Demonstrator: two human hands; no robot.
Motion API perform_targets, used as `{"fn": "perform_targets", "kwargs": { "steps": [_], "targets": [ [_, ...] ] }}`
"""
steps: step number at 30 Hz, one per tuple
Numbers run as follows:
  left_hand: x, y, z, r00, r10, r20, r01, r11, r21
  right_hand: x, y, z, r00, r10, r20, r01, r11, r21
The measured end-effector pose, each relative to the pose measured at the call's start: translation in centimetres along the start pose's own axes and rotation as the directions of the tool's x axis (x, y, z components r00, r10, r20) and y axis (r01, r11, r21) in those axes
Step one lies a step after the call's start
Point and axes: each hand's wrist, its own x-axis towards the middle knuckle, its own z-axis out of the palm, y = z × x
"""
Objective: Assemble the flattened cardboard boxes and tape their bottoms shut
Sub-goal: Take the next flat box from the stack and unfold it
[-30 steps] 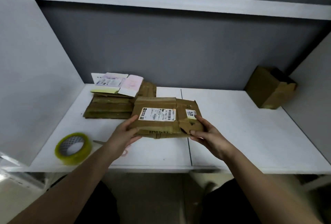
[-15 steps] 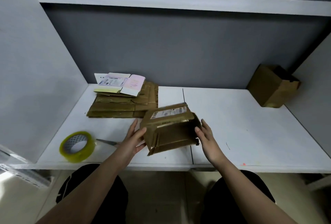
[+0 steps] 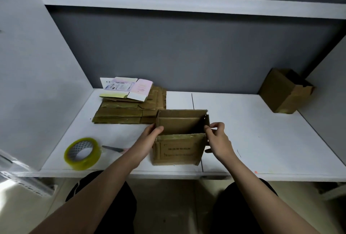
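A: Head view. Report the position of the workpiece.

B: The opened cardboard box [image 3: 178, 136] stands on the white worktop [image 3: 262, 131] near its front edge, open end up, with a printed panel facing the person. It is squared out into a rectangular tube.

A: State of the left hand?

B: The left hand [image 3: 149, 137] grips the box's left wall. The thumb is hooked over the upper edge; the remaining fingers lie behind that wall and cannot be seen.

A: And the right hand?

B: The right hand [image 3: 217, 140] holds the right side. Its fingers [image 3: 215, 126] are curled and pinch the upright flap at the top right corner; the thumb presses lower against the right wall.

A: Other items on the worktop?

B: A roll of clear tape [image 3: 82, 153] lies flat at front left. Scissors [image 3: 114, 148] lie just beside it, partly hidden by the left forearm. A stack of flattened boxes [image 3: 127, 112] sits at rear left, topped by a flattened white and pink carton [image 3: 127, 87]. An assembled brown box [image 3: 284, 91] rests in the rear right corner, well apart from the hands.
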Motion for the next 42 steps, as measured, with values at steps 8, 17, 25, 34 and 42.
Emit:
{"fn": "perform_targets", "kwargs": {
  "steps": [8, 17, 25, 34, 42],
  "targets": [
    [0.4, 1.0, -0.4, 0.999, 0.005, -0.035, -0.004, 1.000, 0.008, -0.1, 0.4, -0.7, 0.988, -0.148, 0.044, 0.148, 0.989, -0.004],
    [-0.1, -1.4, -1.1, 0.960, 0.280, -0.024, -0.269, 0.939, 0.215, -1.4, 2.2, -0.6, 0.926, -0.282, 0.250, 0.224, 0.945, 0.238],
    [0.2, -1.7, -1.5, 0.945, 0.325, 0.026, -0.319, 0.905, 0.281, -0.2, 2.3, -0.4, 0.948, -0.243, 0.204, 0.217, 0.966, 0.141],
    [1.1, -1.4, -0.9, 0.949, 0.289, -0.125, -0.266, 0.948, 0.176, 1.6, 1.5, 0.6, 0.968, -0.247, 0.041, 0.237, 0.958, 0.160],
    [1.9, -1.3, -1.2, 0.953, 0.296, -0.070, -0.283, 0.947, 0.152, 3.5, 1.4, -1.0, 0.904, -0.282, 0.321, 0.226, 0.953, 0.200]
  ]
}}
